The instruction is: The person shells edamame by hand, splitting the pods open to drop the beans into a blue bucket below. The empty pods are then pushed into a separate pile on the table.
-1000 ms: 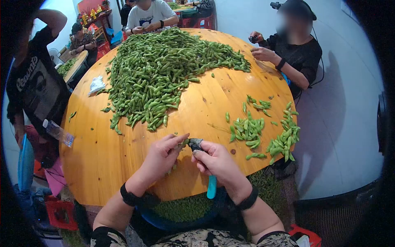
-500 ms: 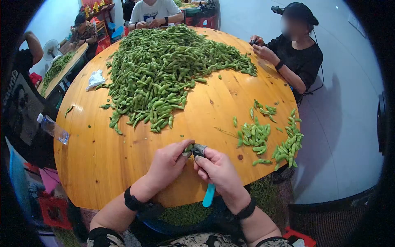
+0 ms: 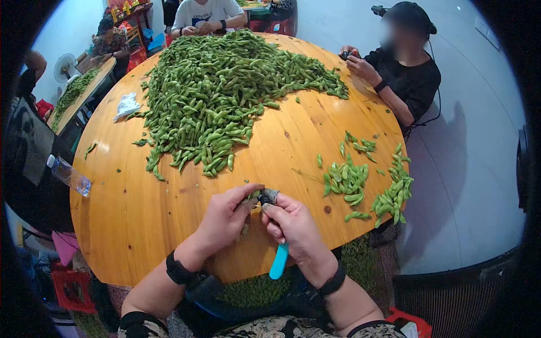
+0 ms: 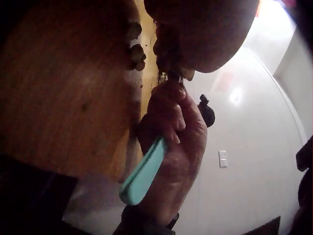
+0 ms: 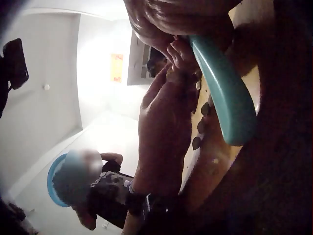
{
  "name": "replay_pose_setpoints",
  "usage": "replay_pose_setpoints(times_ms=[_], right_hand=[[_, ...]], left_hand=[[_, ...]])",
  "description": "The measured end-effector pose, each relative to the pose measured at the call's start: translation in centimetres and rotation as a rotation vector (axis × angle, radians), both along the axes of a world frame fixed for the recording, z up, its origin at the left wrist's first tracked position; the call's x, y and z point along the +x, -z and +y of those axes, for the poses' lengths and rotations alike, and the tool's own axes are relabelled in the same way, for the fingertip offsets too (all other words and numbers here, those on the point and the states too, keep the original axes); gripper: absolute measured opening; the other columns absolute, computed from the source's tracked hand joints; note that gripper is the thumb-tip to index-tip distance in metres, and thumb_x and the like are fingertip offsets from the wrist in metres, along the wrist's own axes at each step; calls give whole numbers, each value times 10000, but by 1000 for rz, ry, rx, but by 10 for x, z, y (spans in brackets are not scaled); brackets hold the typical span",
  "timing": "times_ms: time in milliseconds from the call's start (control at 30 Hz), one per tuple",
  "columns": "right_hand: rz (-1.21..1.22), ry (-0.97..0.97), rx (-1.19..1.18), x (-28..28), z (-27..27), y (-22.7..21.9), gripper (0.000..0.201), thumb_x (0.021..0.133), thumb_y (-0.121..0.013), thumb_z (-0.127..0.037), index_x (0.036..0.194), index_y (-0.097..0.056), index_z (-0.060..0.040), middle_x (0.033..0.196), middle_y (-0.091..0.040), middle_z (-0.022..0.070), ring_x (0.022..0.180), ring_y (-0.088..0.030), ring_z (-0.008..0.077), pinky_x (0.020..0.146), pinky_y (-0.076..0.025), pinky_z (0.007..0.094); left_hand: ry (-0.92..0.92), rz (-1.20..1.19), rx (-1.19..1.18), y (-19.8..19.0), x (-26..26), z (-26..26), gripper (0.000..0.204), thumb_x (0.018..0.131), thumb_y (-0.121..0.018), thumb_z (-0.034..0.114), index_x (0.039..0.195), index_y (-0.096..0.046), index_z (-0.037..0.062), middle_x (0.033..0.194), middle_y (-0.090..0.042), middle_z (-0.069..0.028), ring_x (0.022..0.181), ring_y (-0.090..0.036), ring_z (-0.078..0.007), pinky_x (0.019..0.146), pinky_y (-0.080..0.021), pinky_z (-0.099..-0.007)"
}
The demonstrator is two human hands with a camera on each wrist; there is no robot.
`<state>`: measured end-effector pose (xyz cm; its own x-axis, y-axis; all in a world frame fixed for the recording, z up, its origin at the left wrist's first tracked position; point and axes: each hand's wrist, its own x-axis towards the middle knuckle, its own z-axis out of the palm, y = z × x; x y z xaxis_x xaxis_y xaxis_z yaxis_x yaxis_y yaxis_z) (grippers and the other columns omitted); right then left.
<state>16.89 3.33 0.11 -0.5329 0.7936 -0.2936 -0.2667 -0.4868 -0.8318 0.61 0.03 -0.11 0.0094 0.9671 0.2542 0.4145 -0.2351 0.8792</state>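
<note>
My right hand [image 3: 296,228] grips a tool whose turquoise handle [image 3: 279,261] sticks out below the palm; its dark working end lies between the two hands. A grey covering wraps a fingertip of that hand. My left hand [image 3: 222,221] pinches a green pod [image 3: 253,195] against the tool's end, largely hidden by the fingers. In the left wrist view the right hand [image 4: 173,132] is curled round the handle [image 4: 144,174]. The right wrist view shows the handle [image 5: 225,95] beside the left hand [image 5: 166,127].
A big heap of pods [image 3: 208,96] covers the far middle of the wooden table [image 3: 129,225]. Small piles of pods [image 3: 346,180] lie at the right. White crumpled tissue [image 3: 127,105] and a plastic bottle [image 3: 69,176] are on the left. People sit across and at the right.
The turquoise handle has swung slightly left at its lower end. Both hands stay together over the near table edge. The view has shifted, and the standing person at the left is now farther out of view.
</note>
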Motion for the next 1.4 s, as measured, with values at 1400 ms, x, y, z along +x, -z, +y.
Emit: replay_pose_setpoints(times_ms=[1400], right_hand=[[-207, 24, 324, -12, -3, -19, 185, 905, -545, -65, 1064, -634, -38, 685, -568, -36, 505, -450, 8, 450, -352, 170]], left_hand=[[6, -197, -45, 14, -9, 6, 164, 934, -457, 141, 1014, -527, 16, 750, -541, -14, 658, -512, -106, 606, -427, -251]])
